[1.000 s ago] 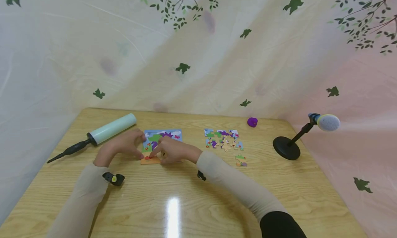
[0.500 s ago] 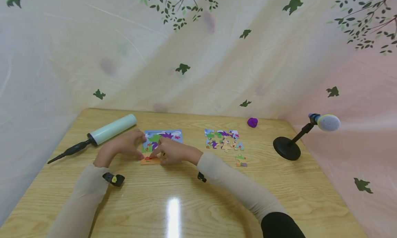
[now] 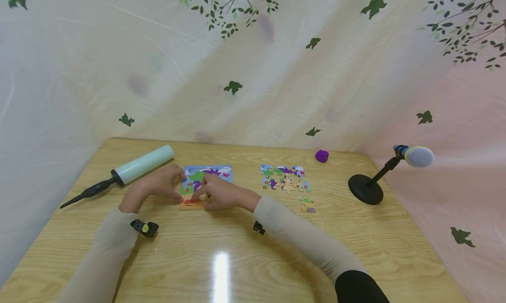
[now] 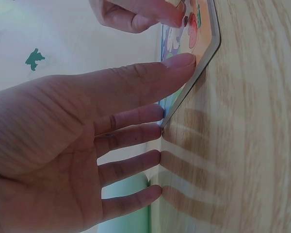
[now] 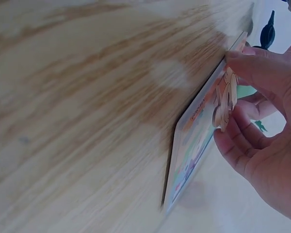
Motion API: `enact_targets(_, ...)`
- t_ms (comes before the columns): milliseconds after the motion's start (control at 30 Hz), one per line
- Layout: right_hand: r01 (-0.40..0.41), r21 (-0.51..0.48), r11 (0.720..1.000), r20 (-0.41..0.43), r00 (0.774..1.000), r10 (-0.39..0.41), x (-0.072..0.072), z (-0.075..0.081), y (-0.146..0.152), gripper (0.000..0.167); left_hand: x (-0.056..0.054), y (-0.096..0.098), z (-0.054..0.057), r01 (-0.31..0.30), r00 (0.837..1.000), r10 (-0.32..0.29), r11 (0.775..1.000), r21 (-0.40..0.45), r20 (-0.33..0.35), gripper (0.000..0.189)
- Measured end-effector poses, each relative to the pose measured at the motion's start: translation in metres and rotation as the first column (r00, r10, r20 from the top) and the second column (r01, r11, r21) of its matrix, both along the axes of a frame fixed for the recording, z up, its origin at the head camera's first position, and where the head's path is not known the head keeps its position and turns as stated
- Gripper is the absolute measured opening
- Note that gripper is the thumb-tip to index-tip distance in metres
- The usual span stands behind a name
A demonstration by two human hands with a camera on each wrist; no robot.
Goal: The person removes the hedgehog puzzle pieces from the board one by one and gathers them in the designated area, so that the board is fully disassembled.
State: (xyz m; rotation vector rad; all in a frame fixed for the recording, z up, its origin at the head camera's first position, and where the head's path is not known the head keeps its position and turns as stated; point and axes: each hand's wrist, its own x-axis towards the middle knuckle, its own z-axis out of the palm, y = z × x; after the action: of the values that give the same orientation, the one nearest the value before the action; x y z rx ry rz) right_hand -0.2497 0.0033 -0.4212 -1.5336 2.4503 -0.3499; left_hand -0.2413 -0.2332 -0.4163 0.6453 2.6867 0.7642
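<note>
A colourful jigsaw board with a blue sky and an orange lower strip lies flat on the wooden table, left of centre. My left hand is at its left side. In the left wrist view, the thumb rests on the board's corner, and the straight fingers reach down to the table by its edge. Leaning in from the right, my right hand touches the board's lower strip with one fingertip. Its curled fingers hold a wooden-edged jigsaw piece close over the board; the hand hides part of the picture.
Loose jigsaw pieces lie to the right, with more pieces below them. A pale green hand pump lies at the left. A purple object sits at the back, and a microphone on a black stand is at the right.
The right wrist has shifted slightly to the right. Both hands otherwise stay at the board, and the loose pieces have not moved.
</note>
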Motion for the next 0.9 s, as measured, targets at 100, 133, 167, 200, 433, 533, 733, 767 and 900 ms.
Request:
enact_targets(100,0.012,-0.005,1.000,0.011,1.000,-0.012,0.0011,0.0007,0.0010,0.035,0.0000,0.0009,0.0002,-0.007,1.000,0.007,1.000,-0.005,0.013,0.058)
enact_targets(133,0.022,-0.007,1.000,0.023,0.999,-0.022,0.0013,0.0010,0.0014,0.034,0.0001,0.0012,0.0004,-0.008,1.000,0.008,1.000,-0.006,0.015,0.058)
enact_targets(167,0.032,-0.006,0.999,0.035,0.999,-0.032,0.0016,0.0011,0.0018,0.034,0.0001,0.0011,0.0007,-0.008,1.000,0.008,1.000,-0.007,0.018,0.058)
enact_targets(200,0.041,-0.007,0.999,0.045,0.998,-0.041,0.0019,0.0011,0.0023,0.034,0.0002,0.0012,0.0010,-0.009,1.000,0.009,1.000,-0.009,0.020,0.058)
enact_targets(433,0.070,-0.007,0.998,0.064,0.996,-0.069,0.0030,0.0010,0.0052,0.040,-0.0004,0.0009,0.0010,-0.011,1.000,0.011,1.000,-0.012,0.022,0.058)
enact_targets(533,0.063,0.001,0.998,0.047,0.997,-0.063,0.0036,0.0020,0.0063,0.041,-0.0010,0.0007,0.0002,-0.011,1.000,0.011,1.000,-0.014,0.019,0.058)
enact_targets(733,0.059,0.021,0.998,0.033,0.998,-0.060,0.0046,0.0047,0.0083,0.043,-0.0010,0.0006,0.0002,-0.009,1.000,0.009,1.000,-0.013,0.020,0.058)
enact_targets(767,0.060,0.024,0.998,0.029,0.998,-0.061,0.0047,0.0051,0.0086,0.043,-0.0011,0.0006,0.0002,-0.009,1.000,0.009,1.000,-0.013,0.020,0.058)
enact_targets(900,0.056,0.032,0.998,0.020,0.998,-0.057,0.0050,0.0064,0.0099,0.044,-0.0014,0.0001,-0.0004,-0.007,1.000,0.007,1.000,-0.017,0.016,0.058)
